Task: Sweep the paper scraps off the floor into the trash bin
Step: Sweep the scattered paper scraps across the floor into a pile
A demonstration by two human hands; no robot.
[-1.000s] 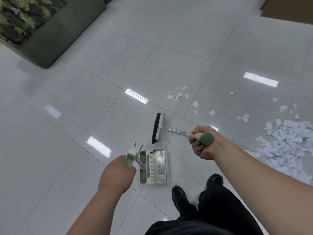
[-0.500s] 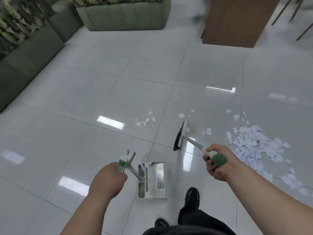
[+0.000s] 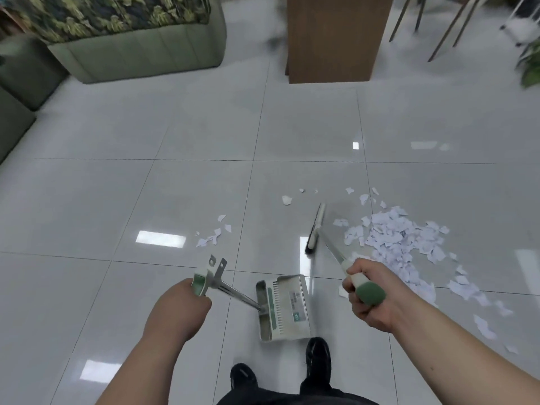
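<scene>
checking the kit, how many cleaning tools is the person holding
2. A broom in the right hand, its head just left of the big paper scrap pile; a dustpan ahead of the shoes, its long handle in the left hand.

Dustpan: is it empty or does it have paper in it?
Empty: the dustpan shows only bare metal and its label inside, while the paper scraps lie on the floor.

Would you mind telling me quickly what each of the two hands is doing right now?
Left hand: closed, gripping the handle of the dustpan.
Right hand: closed, gripping the handle of the broom.
</scene>
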